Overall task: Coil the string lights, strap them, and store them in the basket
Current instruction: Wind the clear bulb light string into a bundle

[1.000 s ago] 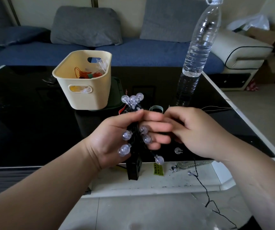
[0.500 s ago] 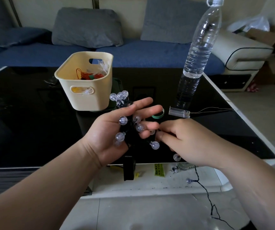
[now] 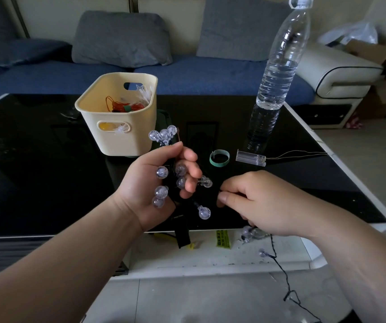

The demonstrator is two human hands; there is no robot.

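My left hand [image 3: 157, 185] grips a coiled bundle of string lights [image 3: 161, 171], clear globe bulbs on black wire, above the black table's near edge. A black battery box [image 3: 182, 237] hangs below that hand. My right hand [image 3: 257, 201] pinches the black wire just right of the bundle; the loose wire trails from under it down to the floor [image 3: 287, 280]. A green strap loop [image 3: 219, 158] lies on the table beyond the hands. The cream basket [image 3: 119, 136] stands at the back left with orange wire and other lights inside.
A tall clear water bottle [image 3: 278, 73] stands on the table at the right. A clear battery case [image 3: 250, 157] with thin wire lies beside the strap. A blue sofa with grey cushions [image 3: 122, 38] runs behind the black glass table [image 3: 35, 171].
My left fingers have curled in around the bundle. My right hand has moved down and away to the right, drawing the wire out; the bulb cluster on top rose slightly.
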